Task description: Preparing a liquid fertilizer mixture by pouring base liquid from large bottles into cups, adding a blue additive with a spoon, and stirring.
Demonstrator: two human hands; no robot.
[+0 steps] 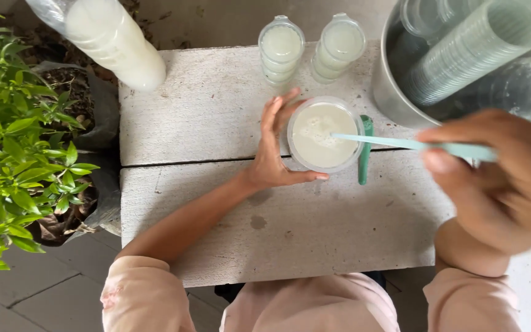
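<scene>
Rough grey concrete is serving as the tabletop (216, 110), with a leafy plant (13, 135) growing at its left. Left hand (271, 154) is cupping, fingers spread, a round clear cup (325, 134) already full of milky liquid. Two lidded cups (310, 46) are waiting behind. Right hand (499, 178) is pinching a pale green spoon (394, 142), dipping into it.

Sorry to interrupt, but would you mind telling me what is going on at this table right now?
A person is working at a grey stone table. Their left hand cups the side of an open plastic cup filled with a whitish liquid. Their right hand holds a pale green stick, whose tip is dipped into that cup. Two lidded cups of similar liquid stand behind, and a metal bucket with stacked empty cups sits to the right.
</scene>
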